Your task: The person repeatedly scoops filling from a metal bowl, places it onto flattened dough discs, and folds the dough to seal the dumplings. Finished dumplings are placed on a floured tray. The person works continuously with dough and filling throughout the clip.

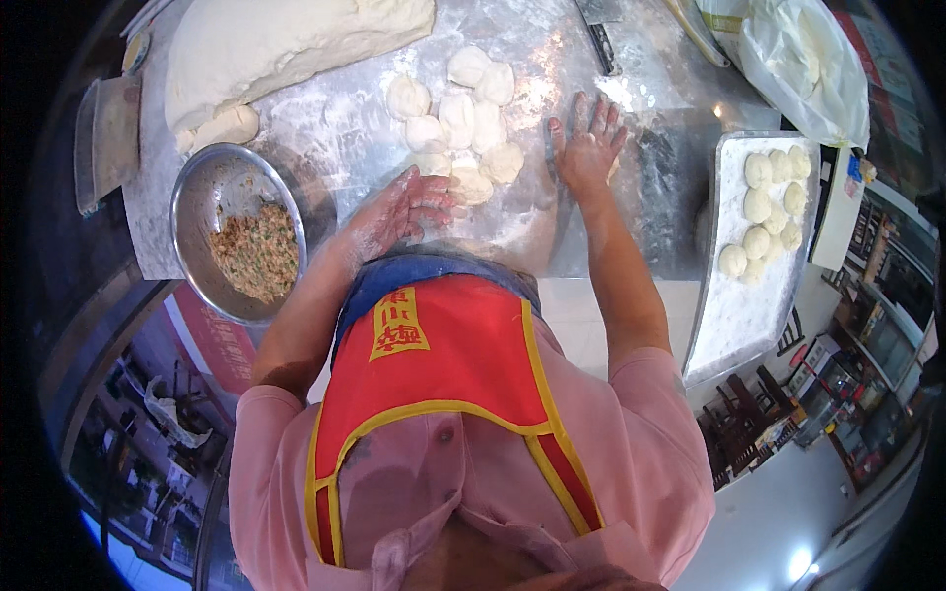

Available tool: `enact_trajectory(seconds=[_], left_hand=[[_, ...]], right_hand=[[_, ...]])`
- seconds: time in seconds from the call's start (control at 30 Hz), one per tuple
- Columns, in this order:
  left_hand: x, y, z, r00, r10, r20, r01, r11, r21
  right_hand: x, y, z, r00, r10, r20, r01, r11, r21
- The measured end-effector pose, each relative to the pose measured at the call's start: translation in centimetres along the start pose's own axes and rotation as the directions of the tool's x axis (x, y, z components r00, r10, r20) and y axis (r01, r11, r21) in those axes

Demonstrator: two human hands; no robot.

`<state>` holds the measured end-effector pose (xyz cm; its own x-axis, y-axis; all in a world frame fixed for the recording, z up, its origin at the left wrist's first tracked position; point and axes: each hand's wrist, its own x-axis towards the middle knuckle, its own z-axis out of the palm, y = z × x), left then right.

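My left hand [403, 212], dusted with flour, is held over the near edge of the metal worktop [332, 103]. Its fingers are apart, and their tips reach the nearest piece in a cluster of floured dough pieces [457, 122]. To the right of that cluster, my right hand [589, 151] lies palm down with its fingers spread. A bit of pale dough [613, 171] shows at the outer edge of its palm; the rest is hidden underneath. Left of my left forearm stands a steel bowl [196, 203] with minced filling [259, 251] flecked with green.
A large dough slab [281, 52] covers the far left, with a smaller dough piece [228, 125] against it. On the right, a metal tray [739, 325] carries several round buns [757, 203]. A black-handled blade [604, 48], a plastic bag [805, 81] and a plastic container [109, 144] edge the worktop.
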<state>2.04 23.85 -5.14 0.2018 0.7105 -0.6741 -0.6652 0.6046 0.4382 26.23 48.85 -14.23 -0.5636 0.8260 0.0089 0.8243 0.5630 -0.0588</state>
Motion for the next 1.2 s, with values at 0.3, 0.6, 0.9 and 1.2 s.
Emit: enact_trajectory(seconds=[0.3, 0.6, 0.9, 1.2], left_hand=[[-0.2, -1.2, -1.0, 0.993, 0.116, 0.009, -0.113, 0.981, -0.159], [-0.5, -2.1, 1.6, 0.958, 0.26, -0.121, -0.267, 0.962, -0.049], [-5.2, -3.4, 4.0, 0.636, 0.617, -0.463, -0.77, 0.544, -0.333], [-12.8, -6.7, -4.1, 0.335, 0.514, -0.789, -0.938, 0.106, -0.329]], right_hand=[[-2.7, 7.9, -4.6, 0.897, 0.216, 0.385, -0.324, 0.915, 0.24], [-3.8, -1.7, -8.8, 0.848, -0.108, 0.519, -0.53, -0.195, 0.826], [-6.3, -20.8, -14.1, 0.739, -0.504, 0.447, -0.529, -0.023, 0.848], [-5.7, -28.6, -13.9, 0.559, -0.793, 0.244, 0.083, 0.346, 0.935]])
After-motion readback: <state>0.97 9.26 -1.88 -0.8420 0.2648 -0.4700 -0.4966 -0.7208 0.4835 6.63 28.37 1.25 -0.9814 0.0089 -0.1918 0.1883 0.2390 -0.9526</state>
